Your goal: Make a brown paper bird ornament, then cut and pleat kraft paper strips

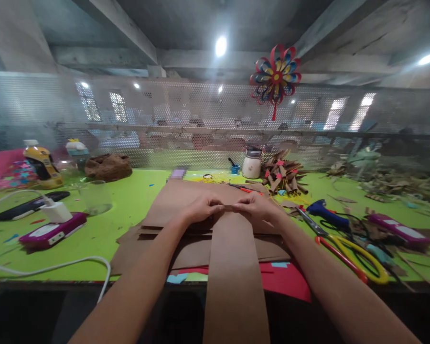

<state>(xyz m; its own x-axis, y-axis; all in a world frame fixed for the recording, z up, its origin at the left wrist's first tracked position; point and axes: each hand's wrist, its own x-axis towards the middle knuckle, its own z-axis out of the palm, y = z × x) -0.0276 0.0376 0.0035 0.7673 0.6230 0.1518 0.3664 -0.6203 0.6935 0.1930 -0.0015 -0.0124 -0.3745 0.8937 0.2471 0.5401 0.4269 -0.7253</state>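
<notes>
A long strip of brown paper (pixel 233 267) runs from the middle of the table down over its front edge toward me. Its far end is folded or rolled into a narrow band, pinched at both corners. My left hand (pixel 205 210) grips the left corner between thumb and fingers. At the right corner, my right hand (pixel 257 206) pinches the same band. Beneath both hands lies a stack of brown paper sheets (pixel 175 205). Just behind my right hand, a red-handled tool (pixel 245 189) rests on the stack, its kind unclear.
Scissors (pixel 344 253) and a blue glue gun (pixel 327 213) lie right, near a purple power strip (pixel 401 229). Rolled paper pieces (pixel 286 177) and a white jar (pixel 252 163) stand behind. At left are a clear cup (pixel 96 198), another power strip (pixel 53 231) and a white cable (pixel 75 260).
</notes>
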